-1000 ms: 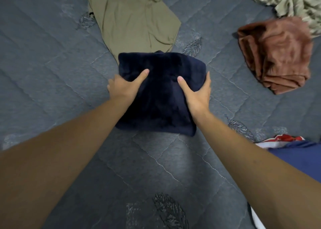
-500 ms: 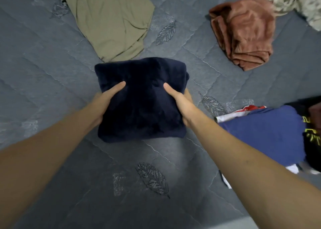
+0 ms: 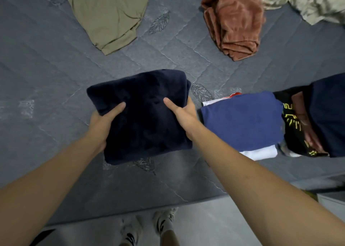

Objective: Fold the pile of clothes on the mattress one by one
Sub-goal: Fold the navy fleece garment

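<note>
I see the grey quilted mattress [image 3: 46,74] spreading under both hands and out past them on every side, its near edge running below my forearms. Far beyond the right hand, at the top corner, lies a crumpled pale patterned cloth [image 3: 308,1]. Beyond the left hand, well apart from it, an olive garment [image 3: 106,12] lies loosely spread. Just beside the right hand, on its outer side, sits a stack topped by a folded blue garment [image 3: 242,122], with white fabric showing beneath it; past that stack lies a black garment with yellow print [image 3: 291,133], partly under more dark cloth. Between my hands is the folded navy garment [image 3: 145,115], a thick squarish bundle; whether it is lifted or touching the mattress I cannot tell. Ahead of the right hand, near the patterned cloth, rests a folded rust-brown garment [image 3: 237,23]. My left hand [image 3: 103,122] grips the bundle's left edge, thumb lying on top, fingers hidden beneath. My right hand [image 3: 183,115] grips the right edge the same way, thumb on top and fingers curled round the side
</note>
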